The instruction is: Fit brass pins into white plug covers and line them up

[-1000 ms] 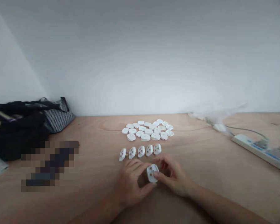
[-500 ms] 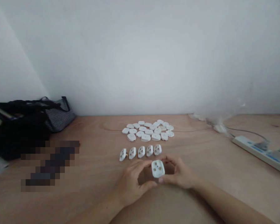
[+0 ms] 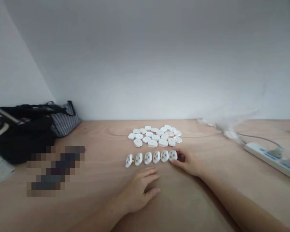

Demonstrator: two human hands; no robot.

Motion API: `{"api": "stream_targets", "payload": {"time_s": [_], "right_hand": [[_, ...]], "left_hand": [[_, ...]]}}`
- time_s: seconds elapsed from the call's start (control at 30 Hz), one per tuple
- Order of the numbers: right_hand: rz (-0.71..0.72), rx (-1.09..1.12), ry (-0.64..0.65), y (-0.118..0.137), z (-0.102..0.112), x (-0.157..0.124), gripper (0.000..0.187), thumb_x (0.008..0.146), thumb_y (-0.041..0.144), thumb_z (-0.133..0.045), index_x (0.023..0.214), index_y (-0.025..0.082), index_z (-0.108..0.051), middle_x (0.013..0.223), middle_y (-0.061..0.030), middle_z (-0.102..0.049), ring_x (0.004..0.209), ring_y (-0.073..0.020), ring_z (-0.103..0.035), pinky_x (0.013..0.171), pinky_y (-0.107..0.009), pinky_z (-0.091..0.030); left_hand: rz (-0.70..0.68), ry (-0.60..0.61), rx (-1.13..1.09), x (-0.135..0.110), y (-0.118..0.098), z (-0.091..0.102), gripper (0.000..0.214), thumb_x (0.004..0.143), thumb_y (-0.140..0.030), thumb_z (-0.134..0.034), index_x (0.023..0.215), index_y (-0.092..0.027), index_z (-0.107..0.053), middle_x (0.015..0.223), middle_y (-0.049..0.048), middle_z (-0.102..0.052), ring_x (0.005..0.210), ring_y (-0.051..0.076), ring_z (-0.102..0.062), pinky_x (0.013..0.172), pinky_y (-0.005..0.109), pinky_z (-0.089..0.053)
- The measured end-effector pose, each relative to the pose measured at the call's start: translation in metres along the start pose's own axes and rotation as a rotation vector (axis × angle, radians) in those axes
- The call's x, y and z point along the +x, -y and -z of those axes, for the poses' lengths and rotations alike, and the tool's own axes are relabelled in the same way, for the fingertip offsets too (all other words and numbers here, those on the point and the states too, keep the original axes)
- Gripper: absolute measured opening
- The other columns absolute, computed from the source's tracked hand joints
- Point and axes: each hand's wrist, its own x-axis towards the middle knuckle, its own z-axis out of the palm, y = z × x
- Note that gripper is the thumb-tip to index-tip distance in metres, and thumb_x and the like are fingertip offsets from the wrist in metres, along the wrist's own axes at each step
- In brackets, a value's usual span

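My right hand (image 3: 188,163) pinches a white plug adapter (image 3: 173,155) at the right end of a row, thumb in front and fingers partly hidden behind it. Its face with three round holes is turned toward me. To its left, close by, stands another white adapter (image 3: 164,156), and several more continue the row leftward. Brass-coloured pins show behind the leftmost adapter (image 3: 129,160). My left hand (image 3: 143,188) is open and empty, just in front of the row, with its thumb apart from the fingers.
Behind the row lies a loose cluster of similar white adapters (image 3: 154,137). A white power strip (image 3: 273,160) with a grey cable is at the right, beside clear plastic wrapping (image 3: 232,124). Black bag (image 3: 26,138) and striped bag (image 3: 65,120) stand left, near a blurred-out dark item (image 3: 58,170).
My right hand has carried the adapter forward and right from in front of me to the right end of the row. My left hand has come apart from it.
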Motion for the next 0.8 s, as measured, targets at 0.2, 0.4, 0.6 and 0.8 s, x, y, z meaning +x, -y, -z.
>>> {"api": "stream_targets", "payload": {"time_s": [0.2,0.4,0.6,0.8], "right_hand": [[0.094,-0.105,-0.191,0.017,0.006,-0.014,0.046,0.077,0.039,-0.063,0.117,0.019,-0.052,0.109,-0.0110,-0.060,0.094,-0.0246,-0.058,0.082,-0.042,-0.048],[0.329,-0.090,0.274,0.053,0.007,-0.039,0.046,0.080,0.041,-0.061,0.121,0.019,-0.055,0.117,-0.0121,-0.060,0.108,-0.0249,-0.055,0.093,-0.039,-0.045],[0.341,-0.210,0.522,0.059,0.006,-0.037,0.060,0.085,0.048,-0.053,0.137,0.023,-0.039,0.139,-0.0110,-0.042,0.128,-0.0290,-0.039,0.106,-0.050,-0.029],[0.314,-0.222,0.552,0.062,0.007,-0.035,0.060,0.086,0.047,-0.052,0.139,0.024,-0.035,0.142,-0.0100,-0.038,0.131,-0.0290,-0.035,0.108,-0.051,-0.024]], "left_hand": [[-0.069,0.041,0.064,-0.004,-0.003,0.008,0.045,0.086,-0.035,-0.055,0.129,-0.025,-0.050,0.139,0.0087,-0.046,0.128,0.029,-0.040,0.105,0.050,-0.033],[-0.194,0.168,0.148,-0.006,-0.001,0.017,0.066,0.086,-0.046,-0.052,0.142,-0.027,-0.025,0.148,0.0082,-0.029,0.135,0.030,-0.026,0.108,0.051,-0.026],[-0.172,0.193,0.163,-0.003,0.000,0.019,0.069,0.084,-0.049,-0.053,0.143,-0.025,-0.025,0.147,0.0101,-0.030,0.134,0.030,-0.028,0.108,0.051,-0.026],[-0.158,0.150,0.135,-0.002,0.003,0.017,0.068,0.083,-0.048,-0.055,0.142,-0.025,-0.029,0.146,0.0098,-0.033,0.133,0.030,-0.031,0.108,0.051,-0.026]]}}
